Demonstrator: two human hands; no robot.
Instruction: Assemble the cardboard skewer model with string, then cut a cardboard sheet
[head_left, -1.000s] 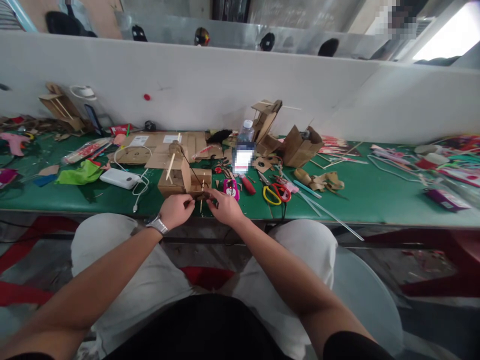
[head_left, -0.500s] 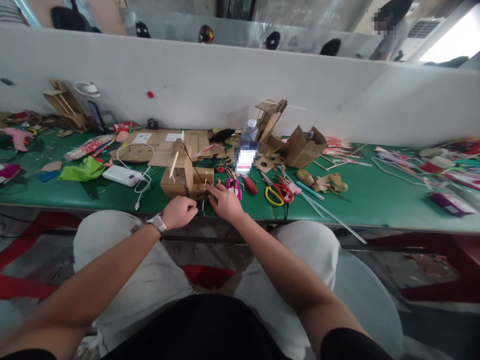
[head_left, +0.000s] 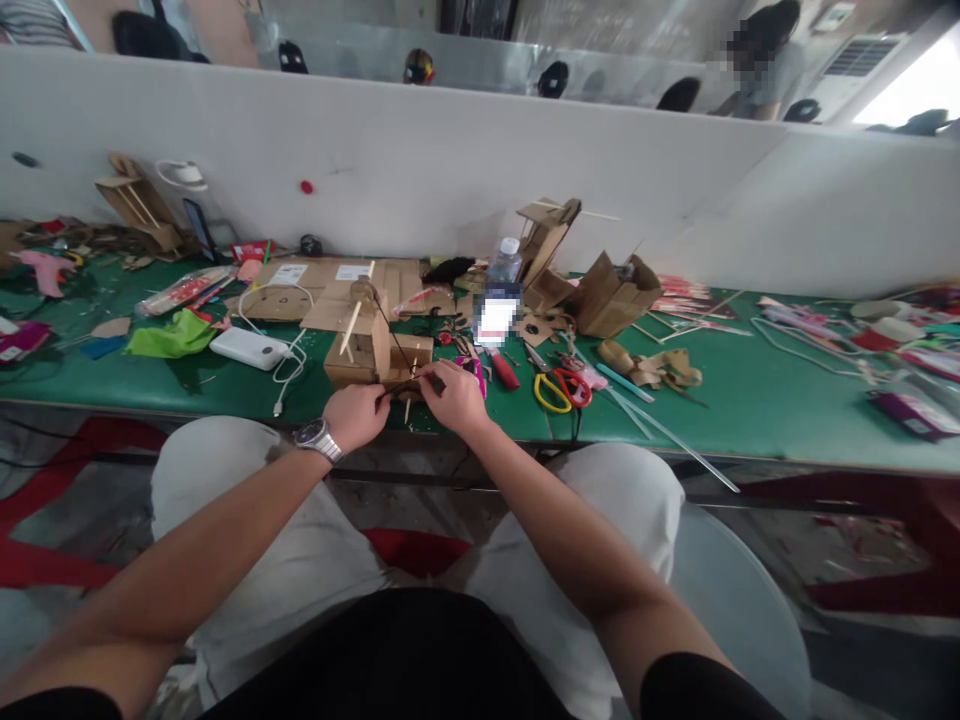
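A small cardboard model [head_left: 349,368] stands at the table's front edge, with an upright tower and wooden sticks through it. A dark string [head_left: 391,328] slants from the tower's top down to a short wooden stick [head_left: 415,368] near its low right end. My left hand [head_left: 354,415] is closed at the model's front, thumb and forefinger pinching a dark strand. To the right, my right hand [head_left: 456,397] pinches the string close to the short stick. A thin dark length spans the gap between both hands. The fingertips partly hide the model's lower front.
On the green table [head_left: 720,400] lie yellow-and-red-handled scissors [head_left: 553,392], a red-handled tool [head_left: 504,370], a white power bank [head_left: 250,348] with cable and a green bag [head_left: 171,335]. Behind stand a water bottle [head_left: 506,262], another cardboard model [head_left: 551,240] and a white partition [head_left: 420,150].
My left hand has gone from a loose fist to a pinch on the string, closer to the model. My right hand's fingers have drawn together on the string. The view has shifted slightly.
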